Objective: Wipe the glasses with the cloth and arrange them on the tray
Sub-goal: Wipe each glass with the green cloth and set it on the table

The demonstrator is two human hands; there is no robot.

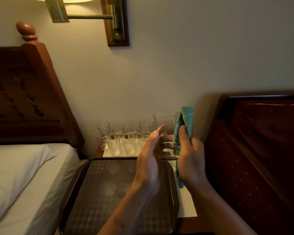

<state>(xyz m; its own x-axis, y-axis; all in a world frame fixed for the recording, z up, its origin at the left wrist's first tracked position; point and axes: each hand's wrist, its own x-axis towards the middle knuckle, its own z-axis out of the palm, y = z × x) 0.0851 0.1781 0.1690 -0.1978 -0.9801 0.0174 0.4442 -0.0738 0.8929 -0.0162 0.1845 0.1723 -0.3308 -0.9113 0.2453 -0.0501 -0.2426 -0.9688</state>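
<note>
Wiping 1 glass above the tray's far right corner.

My left hand (148,155) grips the glass (165,122) upright, thumb up its near side and fingers curled behind it. My right hand (190,155) clutches the green cloth (186,117) and presses it against the glass's right wall. The base of the glass hangs just over the far rim of the tray (105,184), whose patterned floor lies bare to the left of my wrists. The other glasses (114,144) stand in 2 rows on the nightstand (187,204), between the tray's far edge and the wall (176,73). The bed (24,175) borders the tray's left edge, and a dark wooden panel (253,150) rises close by my right hand.
</note>
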